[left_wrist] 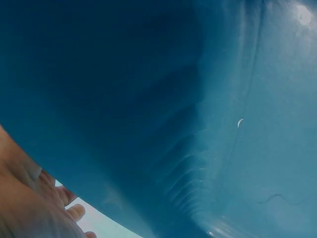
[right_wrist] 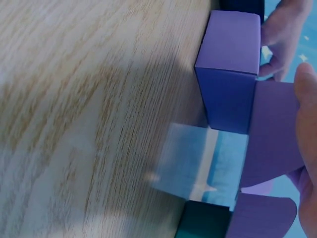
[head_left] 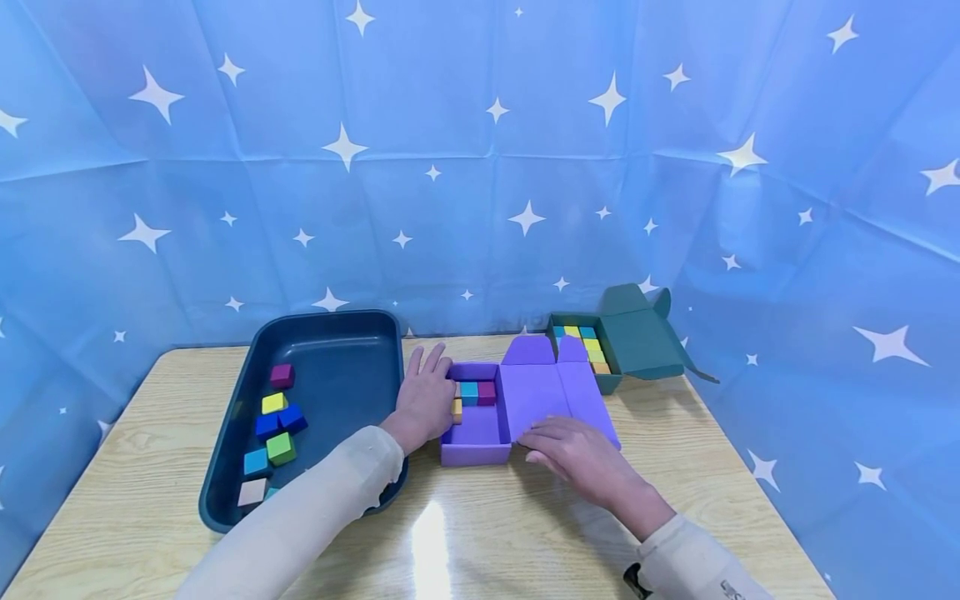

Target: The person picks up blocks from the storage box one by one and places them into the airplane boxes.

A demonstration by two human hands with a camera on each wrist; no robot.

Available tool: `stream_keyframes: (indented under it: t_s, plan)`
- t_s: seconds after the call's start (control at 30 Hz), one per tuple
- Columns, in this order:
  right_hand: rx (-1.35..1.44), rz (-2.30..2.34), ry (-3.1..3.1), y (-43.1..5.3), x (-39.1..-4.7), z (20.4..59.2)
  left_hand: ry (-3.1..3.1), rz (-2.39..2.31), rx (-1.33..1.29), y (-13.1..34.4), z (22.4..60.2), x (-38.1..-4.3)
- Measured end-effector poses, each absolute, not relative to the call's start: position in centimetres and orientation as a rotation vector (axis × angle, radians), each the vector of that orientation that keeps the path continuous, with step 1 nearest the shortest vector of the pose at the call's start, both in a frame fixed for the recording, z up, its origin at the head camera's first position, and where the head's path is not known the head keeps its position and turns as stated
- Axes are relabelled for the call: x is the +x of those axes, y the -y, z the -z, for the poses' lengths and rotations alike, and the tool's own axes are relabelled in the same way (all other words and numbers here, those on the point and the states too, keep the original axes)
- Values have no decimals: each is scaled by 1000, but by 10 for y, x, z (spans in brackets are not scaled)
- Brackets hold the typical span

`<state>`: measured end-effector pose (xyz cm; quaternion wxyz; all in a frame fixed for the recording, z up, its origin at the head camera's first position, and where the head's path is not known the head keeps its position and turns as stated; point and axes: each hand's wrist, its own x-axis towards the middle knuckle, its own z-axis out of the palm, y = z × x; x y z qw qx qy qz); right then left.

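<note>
My left hand reaches over the left wall of an open purple box. Its fingertips are at an orange block inside, and I cannot tell whether they pinch it. Farther back in the box lie a teal block and a magenta block. With its fingers extended, my right hand rests on the near edge of the box's lid, which is folded out to the right. In the right wrist view, the lid's underside shows beside that hand.
A dark blue tray at the left holds several coloured blocks, including a lime one; the left forearm crosses its near corner. Behind the purple lid stands a green box with blocks inside and its lid open. A starry blue curtain hangs behind the table.
</note>
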<state>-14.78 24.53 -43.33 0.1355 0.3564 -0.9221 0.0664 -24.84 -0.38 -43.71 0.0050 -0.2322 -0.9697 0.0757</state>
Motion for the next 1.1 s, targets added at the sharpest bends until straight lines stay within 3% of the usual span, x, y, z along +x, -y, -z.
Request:
stream_keyframes:
  t_s: [0.2,0.53,0.93,1.1]
  plan:
    - [1051,-184,2647,-244,-149,433,3040,-174,-737,9,436,-249]
    - [1049,-183,2651,-246,-149,433,2920,329,-653,45,409,-260]
    - [1050,-191,2641,-246,-150,436,2917,335,-463,137,378,-278]
    - [1043,-191,2666,-245,-150,435,3020,227,-409,187,383,-280]
